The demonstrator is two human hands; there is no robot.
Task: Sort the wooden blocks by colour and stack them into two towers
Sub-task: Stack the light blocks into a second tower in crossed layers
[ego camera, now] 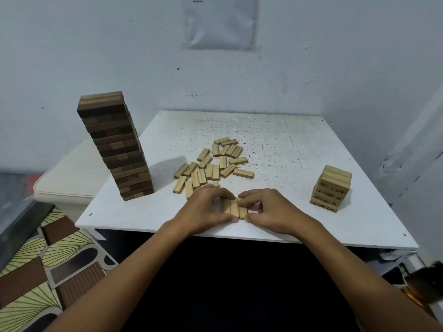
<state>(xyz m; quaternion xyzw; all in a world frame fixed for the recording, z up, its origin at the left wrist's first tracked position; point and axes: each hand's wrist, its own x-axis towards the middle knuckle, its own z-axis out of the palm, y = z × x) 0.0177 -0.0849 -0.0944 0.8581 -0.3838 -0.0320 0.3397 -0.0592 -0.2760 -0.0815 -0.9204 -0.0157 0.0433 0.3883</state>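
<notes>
At lower centre of the frame we have both hands on a row of three pale blocks [235, 209] lying side by side on the tabletop [287, 149]. The left hand [206, 209] curls over the row's left side, with thumb at the near end and fingers at the far end. The right hand [268, 209] mirrors it on the right side. Both hands pinch the row; neither is spread flat.

We judge the step in hand to be squaring a layer of three for the pale tower. To do it well:
- Press the long sides together until no gap shows.
- Bring the near ends flush with both thumbs.
- Lift the three as one, with even pressure from both hands, so the middle block does not drop out.
- Set the layer crosswise to the layer beneath.

Just beyond the hands, at centre, lies the loose pile [213, 164] of pale blocks, unsorted in direction. The pale tower [332, 188] stands low at right, near the tabletop's right edge, with numbers printed on its sides. The dark tower [115, 147] stands tall at left and appears to lean slightly, though the wide lens may cause this. We should keep our arms well apart from it.

The tabletop is a white board, speckled and worn, set in a corner of pale walls. A paper sheet [220, 20] hangs at upper centre. A patterned floor mat [36, 271] shows at lower left, and a cream cushioned seat [72, 178] shows beside the tabletop's left edge.
</notes>
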